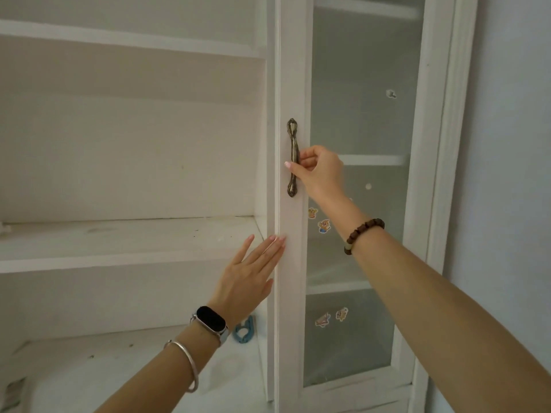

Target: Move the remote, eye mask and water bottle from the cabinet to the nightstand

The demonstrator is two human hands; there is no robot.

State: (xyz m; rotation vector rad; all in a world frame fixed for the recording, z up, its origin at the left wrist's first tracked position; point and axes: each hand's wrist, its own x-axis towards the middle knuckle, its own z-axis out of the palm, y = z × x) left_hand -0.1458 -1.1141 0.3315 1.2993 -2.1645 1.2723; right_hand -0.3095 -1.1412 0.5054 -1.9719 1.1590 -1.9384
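Observation:
A white cabinet fills the view. Its frosted-glass door (357, 129) has a bronze handle (292, 135) on the white frame. My right hand (320, 171) grips the lower half of that handle with curled fingers. My left hand (250, 272) lies flat with fingers extended, its fingertips touching the door's left edge (278, 293). The open shelves (119, 236) to the left show bare white boards. No remote, eye mask or water bottle is visible.
A small teal clip-like object (243, 330) lies on the lower shelf behind my left wrist. Cartoon stickers (323, 226) dot the frosted glass. A pale wall (512, 144) runs along the right of the cabinet.

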